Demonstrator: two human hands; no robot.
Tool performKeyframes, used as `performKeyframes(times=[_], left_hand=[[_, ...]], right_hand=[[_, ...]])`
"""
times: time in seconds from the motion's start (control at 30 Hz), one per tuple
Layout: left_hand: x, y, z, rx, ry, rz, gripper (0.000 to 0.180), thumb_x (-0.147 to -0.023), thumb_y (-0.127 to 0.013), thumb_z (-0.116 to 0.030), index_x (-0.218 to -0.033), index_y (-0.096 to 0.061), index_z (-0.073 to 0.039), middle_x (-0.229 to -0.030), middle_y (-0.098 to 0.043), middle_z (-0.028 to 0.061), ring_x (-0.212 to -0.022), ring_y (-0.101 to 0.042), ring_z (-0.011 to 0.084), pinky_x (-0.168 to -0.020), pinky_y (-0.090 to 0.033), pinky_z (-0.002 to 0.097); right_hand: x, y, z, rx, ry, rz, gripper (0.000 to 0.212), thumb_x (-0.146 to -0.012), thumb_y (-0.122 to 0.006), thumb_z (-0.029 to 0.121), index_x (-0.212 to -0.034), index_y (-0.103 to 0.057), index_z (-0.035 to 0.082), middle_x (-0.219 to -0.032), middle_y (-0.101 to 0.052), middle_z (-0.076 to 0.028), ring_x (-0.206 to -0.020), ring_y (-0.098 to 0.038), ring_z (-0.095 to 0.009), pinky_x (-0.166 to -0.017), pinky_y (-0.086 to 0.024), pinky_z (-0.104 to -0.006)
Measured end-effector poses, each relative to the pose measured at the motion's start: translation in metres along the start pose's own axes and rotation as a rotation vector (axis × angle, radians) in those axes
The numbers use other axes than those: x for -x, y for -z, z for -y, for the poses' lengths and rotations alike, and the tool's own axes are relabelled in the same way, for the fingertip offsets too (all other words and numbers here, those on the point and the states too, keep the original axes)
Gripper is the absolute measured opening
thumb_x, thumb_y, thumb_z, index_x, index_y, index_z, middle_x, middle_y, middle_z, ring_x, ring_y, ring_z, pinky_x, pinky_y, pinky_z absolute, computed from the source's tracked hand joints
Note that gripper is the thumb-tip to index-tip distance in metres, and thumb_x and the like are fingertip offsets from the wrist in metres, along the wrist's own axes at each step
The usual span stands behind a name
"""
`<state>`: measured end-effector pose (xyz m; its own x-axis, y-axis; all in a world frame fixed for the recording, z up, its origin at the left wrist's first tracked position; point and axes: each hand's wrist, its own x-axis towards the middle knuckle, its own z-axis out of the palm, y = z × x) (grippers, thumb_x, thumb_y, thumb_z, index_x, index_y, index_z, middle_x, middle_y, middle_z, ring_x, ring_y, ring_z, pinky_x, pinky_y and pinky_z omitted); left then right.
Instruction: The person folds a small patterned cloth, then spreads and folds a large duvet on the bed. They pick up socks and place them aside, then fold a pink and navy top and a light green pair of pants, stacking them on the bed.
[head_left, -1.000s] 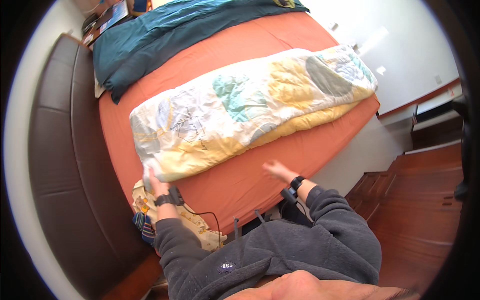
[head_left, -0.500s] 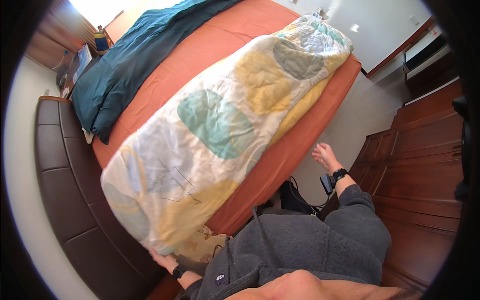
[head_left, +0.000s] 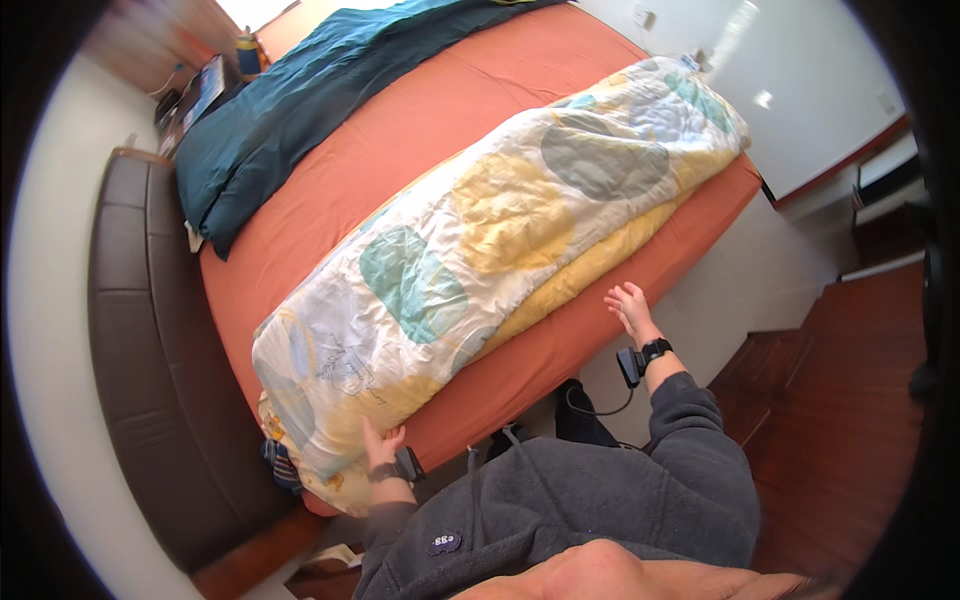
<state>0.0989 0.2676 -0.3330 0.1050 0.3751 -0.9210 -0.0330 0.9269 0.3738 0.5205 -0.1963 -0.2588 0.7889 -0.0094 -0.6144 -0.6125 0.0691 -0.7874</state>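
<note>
A folded quilt [head_left: 510,210] patterned in white, yellow, green and grey lies lengthwise along the near side of the bed. Its yellow underside shows along the near edge. My left hand [head_left: 382,448] is at the near left corner of the quilt, fingers apart, gripping nothing that I can see; whether it touches the fabric, I cannot tell. Out over the bed's near edge, my right hand [head_left: 630,308] hovers with its fingers spread and holds nothing. Beneath the quilt's left end a cream printed pillow [head_left: 345,490] peeks out.
An orange sheet [head_left: 400,130] covers the bed. A dark teal blanket [head_left: 270,140] is bunched along the far side. The brown padded headboard [head_left: 150,330] stands left, with striped cloth [head_left: 281,466] beside it. Wooden cabinets [head_left: 830,400] are at the right.
The quilt's left end, raised half a second ago, has come down flat on the bed. My left hand has let go of its corner and moved right and up; the view has shifted.
</note>
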Motion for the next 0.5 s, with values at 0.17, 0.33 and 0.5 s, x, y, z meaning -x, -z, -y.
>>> performKeyframes(times=[0.17, 0.33, 0.5], left_hand=[[0.006, -0.037, 0.000, -0.023, -0.137, 0.028, 0.047, -0.083, -0.058, -0.043, -0.111, -0.053, -0.006, -0.103, -0.060, 0.0092, -0.093, -0.058, 0.0251, -0.072, -0.050, 0.0380], [0.110, -0.073, -0.049, 0.373, -0.473, 0.102, 0.032, -0.086, -0.053, -0.024, -0.106, -0.055, 0.001, -0.103, -0.061, 0.0130, -0.096, -0.059, 0.0264, -0.083, -0.048, 0.0391], [0.249, -0.041, -0.008, 0.376, -0.576, 0.253, 0.038, -0.088, -0.048, -0.022, -0.117, -0.050, 0.004, -0.113, -0.057, 0.0145, -0.106, -0.054, 0.0282, -0.093, -0.043, 0.0402]], right_hand=[[-0.091, -0.060, 0.033, -0.016, -0.135, -0.119, 0.064, -0.079, -0.067, 0.026, -0.127, -0.035, -0.003, -0.112, -0.050, -0.015, -0.096, -0.053, -0.024, -0.072, -0.047, -0.0340], [-0.116, -0.085, 0.055, -0.235, -0.279, -0.091, 0.055, -0.075, -0.073, 0.039, -0.107, -0.050, 0.000, -0.100, -0.052, -0.007, -0.081, -0.054, -0.018, -0.065, -0.045, -0.0300], [-0.125, -0.061, 0.084, -0.286, -0.425, 0.115, 0.054, -0.072, -0.072, 0.049, -0.100, -0.055, 0.005, -0.087, -0.053, -0.002, -0.071, -0.051, -0.011, -0.061, -0.043, -0.0270]])
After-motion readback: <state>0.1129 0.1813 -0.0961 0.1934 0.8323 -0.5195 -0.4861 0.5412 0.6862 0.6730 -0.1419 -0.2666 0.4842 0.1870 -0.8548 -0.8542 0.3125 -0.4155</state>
